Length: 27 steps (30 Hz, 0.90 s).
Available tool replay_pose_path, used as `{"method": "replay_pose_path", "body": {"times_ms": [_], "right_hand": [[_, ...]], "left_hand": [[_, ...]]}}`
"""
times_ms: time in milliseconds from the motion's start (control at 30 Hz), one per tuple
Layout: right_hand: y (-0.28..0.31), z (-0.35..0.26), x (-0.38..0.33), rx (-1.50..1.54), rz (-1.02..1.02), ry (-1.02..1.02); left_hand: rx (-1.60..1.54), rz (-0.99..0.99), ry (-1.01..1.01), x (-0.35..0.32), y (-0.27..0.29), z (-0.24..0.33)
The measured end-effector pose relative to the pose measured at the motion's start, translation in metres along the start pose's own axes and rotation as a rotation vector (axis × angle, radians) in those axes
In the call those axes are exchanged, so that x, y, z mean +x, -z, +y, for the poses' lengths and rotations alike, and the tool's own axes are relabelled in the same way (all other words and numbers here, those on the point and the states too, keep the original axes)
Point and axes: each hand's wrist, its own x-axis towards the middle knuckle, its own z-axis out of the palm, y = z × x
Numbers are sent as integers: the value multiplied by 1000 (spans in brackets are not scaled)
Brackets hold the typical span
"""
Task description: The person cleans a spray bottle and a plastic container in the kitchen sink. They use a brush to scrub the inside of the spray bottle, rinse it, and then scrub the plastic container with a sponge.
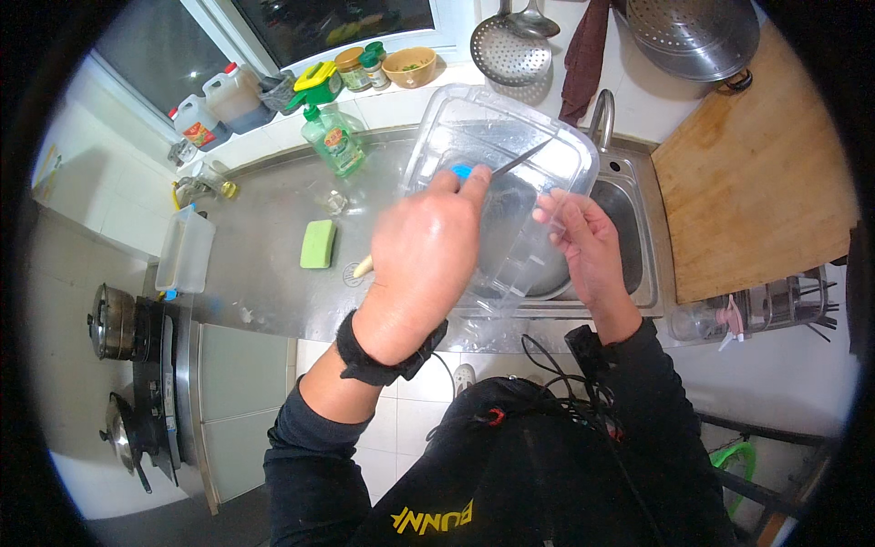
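A large clear plastic container (497, 108) is tilted over the sink edge in front of me. My left hand (428, 232) is closed around a knife, reaching across the container. The knife's narrow dark blade (524, 157) points up and right over the clear plastic. Its pale handle end (364, 266) sticks out below the palm. By my left fingertips is a small blue patch (462, 170), whose kind I cannot make out. My right hand (588, 242) pinches the right edge of the container, thumb and fingers bent.
On the steel counter (264, 196) lie a green sponge (318, 243), a green soap bottle (334, 141) and a frosted bin (186, 249). The sink (629, 214) has a faucet (602, 117). A wooden board (766, 182) leans right; a bowl (409, 67) and jugs (235, 96) line the sill.
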Motion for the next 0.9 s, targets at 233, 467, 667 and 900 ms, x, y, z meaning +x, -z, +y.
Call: {"method": "replay_pose_path", "body": {"times_ms": [233, 467, 667, 900], "right_hand": [[4, 1, 4, 11, -23, -18], [5, 5, 8, 3, 8, -41], [8, 7, 9, 39, -16, -52], [7, 12, 9, 49, 21, -30]], "left_hand": [[-22, -86, -31, 6, -1, -3], [27, -77, -131, 2, -7, 1], [41, -66, -219, -4, 3, 10], [-9, -108, -73, 11, -19, -4]]}}
